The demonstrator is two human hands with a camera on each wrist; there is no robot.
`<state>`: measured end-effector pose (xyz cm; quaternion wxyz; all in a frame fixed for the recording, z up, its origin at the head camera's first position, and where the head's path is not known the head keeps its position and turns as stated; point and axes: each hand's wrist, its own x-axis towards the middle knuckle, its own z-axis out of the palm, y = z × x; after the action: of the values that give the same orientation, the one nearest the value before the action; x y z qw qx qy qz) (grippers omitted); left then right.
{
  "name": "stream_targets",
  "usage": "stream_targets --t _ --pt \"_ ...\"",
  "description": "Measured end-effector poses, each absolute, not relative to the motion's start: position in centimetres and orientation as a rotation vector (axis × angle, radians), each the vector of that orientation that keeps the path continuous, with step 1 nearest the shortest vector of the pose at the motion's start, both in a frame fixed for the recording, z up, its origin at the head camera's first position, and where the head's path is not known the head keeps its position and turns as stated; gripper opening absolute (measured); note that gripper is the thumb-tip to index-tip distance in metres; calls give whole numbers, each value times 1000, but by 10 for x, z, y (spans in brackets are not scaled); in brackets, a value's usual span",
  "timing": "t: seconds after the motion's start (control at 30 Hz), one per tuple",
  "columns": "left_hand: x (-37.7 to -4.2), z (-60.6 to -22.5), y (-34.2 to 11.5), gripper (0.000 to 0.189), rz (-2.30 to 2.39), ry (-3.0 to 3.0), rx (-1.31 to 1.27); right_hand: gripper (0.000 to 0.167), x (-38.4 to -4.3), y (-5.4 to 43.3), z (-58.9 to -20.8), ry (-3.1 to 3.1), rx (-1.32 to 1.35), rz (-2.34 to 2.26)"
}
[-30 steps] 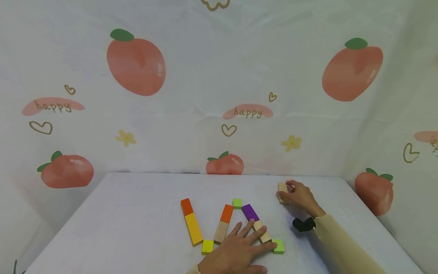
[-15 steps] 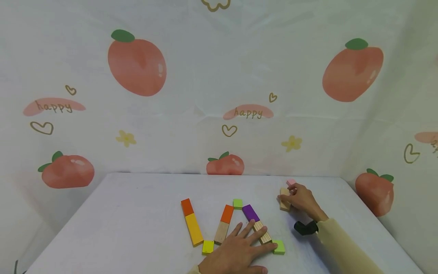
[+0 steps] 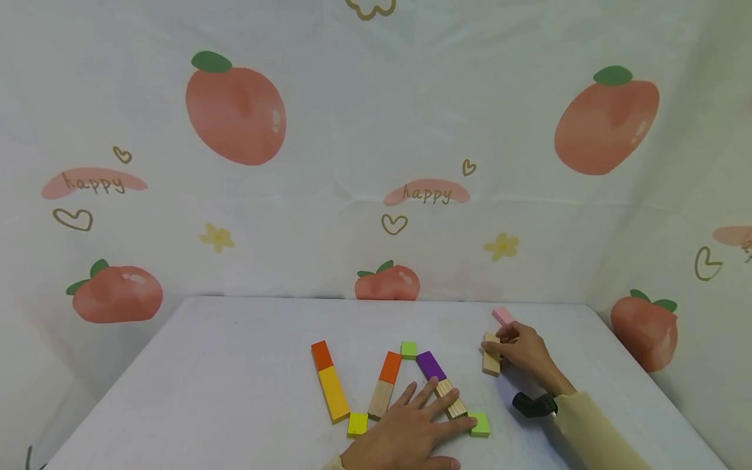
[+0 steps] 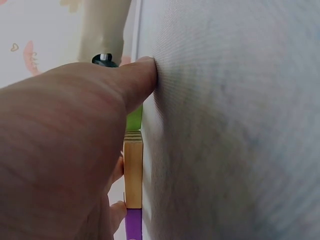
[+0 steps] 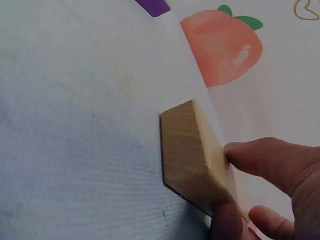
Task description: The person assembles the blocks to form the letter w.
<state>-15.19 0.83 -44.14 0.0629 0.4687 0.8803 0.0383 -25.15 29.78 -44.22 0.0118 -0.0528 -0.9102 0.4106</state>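
In the head view my right hand (image 3: 525, 352) pinches a plain wooden block (image 3: 491, 365) lying on the table at the right. The right wrist view shows the block (image 5: 184, 145) between thumb and fingers, its underside against the cloth. A pink block (image 3: 502, 316) lies just beyond those fingers. My left hand (image 3: 408, 431) is spread flat at the front, fingers over a grained wooden block (image 3: 452, 399) and at a light green one (image 3: 480, 427). A purple block (image 3: 431, 365) touches the grained block's far end.
Left of the left hand, an orange (image 3: 322, 356) and a yellow block (image 3: 333, 395) form a slanting line. It meets a small yellow block (image 3: 357, 425), then a wooden (image 3: 381, 398) and an orange-red block (image 3: 390, 367) rise to a green one (image 3: 408, 350). A patterned curtain (image 3: 305, 196) hangs behind.
My right hand has drawn the plain wooden block toward the table's front, and the pink block behind it shows more fully. The left hand has stayed in place.
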Motion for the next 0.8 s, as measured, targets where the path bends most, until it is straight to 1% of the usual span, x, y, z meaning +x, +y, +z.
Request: stream_targets --t 0.1,0.33,0.5,0.63,0.8 --pt "-151 -441 8 62 123 2662 1411 59 -251 300 -443 -2847 -129 1277" --pt "-151 -442 8 62 121 2674 1427 72 -252 305 -441 -2973 16 1153" --pt "-152 -443 8 62 111 2683 1434 70 -250 309 -445 -2943 68 1198" --pt "-152 -443 8 62 129 2677 1438 67 -248 313 -447 -2909 164 1239" --pt "-151 -443 8 62 137 2674 1435 72 -246 316 -446 -2901 308 1269"
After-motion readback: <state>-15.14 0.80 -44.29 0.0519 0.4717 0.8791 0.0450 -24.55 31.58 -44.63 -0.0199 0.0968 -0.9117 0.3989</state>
